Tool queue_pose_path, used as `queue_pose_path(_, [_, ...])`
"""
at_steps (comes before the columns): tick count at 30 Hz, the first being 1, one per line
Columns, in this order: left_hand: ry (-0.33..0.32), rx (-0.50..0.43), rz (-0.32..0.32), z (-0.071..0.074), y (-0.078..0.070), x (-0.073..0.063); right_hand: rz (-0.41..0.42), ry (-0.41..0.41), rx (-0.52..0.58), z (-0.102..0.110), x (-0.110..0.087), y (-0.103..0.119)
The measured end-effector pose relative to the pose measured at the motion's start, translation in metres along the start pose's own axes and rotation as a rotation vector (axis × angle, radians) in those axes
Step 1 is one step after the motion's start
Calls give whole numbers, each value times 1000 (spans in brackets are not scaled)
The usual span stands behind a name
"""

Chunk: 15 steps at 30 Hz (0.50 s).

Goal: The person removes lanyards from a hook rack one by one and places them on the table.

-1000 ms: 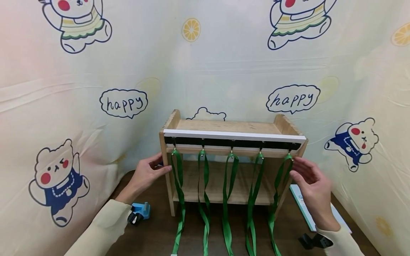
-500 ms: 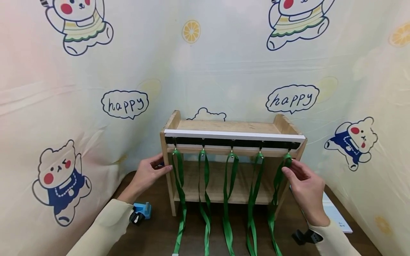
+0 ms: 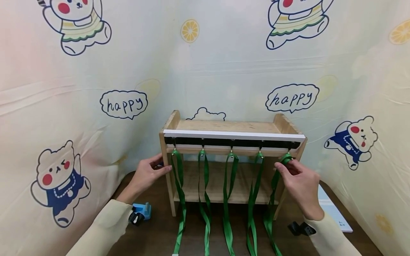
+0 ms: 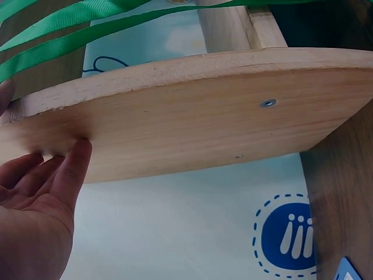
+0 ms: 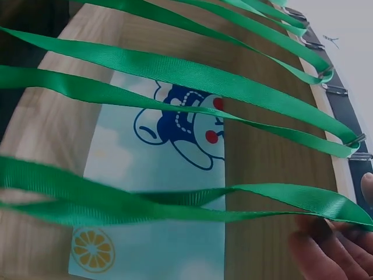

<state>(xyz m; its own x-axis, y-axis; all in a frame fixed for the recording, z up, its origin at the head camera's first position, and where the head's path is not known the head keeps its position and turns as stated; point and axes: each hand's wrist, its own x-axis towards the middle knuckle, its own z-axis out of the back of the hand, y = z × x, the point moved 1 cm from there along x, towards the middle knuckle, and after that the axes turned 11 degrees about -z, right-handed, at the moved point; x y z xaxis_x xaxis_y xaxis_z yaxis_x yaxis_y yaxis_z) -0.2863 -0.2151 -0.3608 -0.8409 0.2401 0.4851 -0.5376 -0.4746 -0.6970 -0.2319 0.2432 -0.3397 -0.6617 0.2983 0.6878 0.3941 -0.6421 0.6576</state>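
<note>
A small wooden shelf [image 3: 221, 125] stands on the dark table, a black strip [image 3: 217, 142] with metal clips along its upper front. Several green lanyards hang from the clips. My left hand [image 3: 148, 174] grips the shelf's left side panel [image 4: 192, 125]: thumb at the front edge, fingertips against the outer face. At the far right, my right hand [image 3: 301, 183] pinches the rightmost lanyard [image 3: 273, 188] just under its clip. In the right wrist view, fingers [image 5: 323, 251] sit behind this lanyard's upper loop [image 5: 285, 198]; part of the hand is out of frame.
A blue tape dispenser [image 3: 143, 209] lies near my left forearm. To the right, a white booklet [image 3: 334, 213] is partly hidden by my right arm. Behind the shelf hangs a printed cloth [image 3: 224, 71] with bears and the word happy.
My right hand has moved left from the shelf's right side to the rightmost lanyard and taken hold of it near the top, shifting the ribbon slightly. My left hand has stayed in place.
</note>
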Motion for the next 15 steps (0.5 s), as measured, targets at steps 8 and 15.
queue_pose_path(8, [5,-4,-6,0,0,1,-76,4,-6,-4,2,0])
queue_pose_path(15, [2,-5,-7,1,0,1,-180,119,135,-5,1,3])
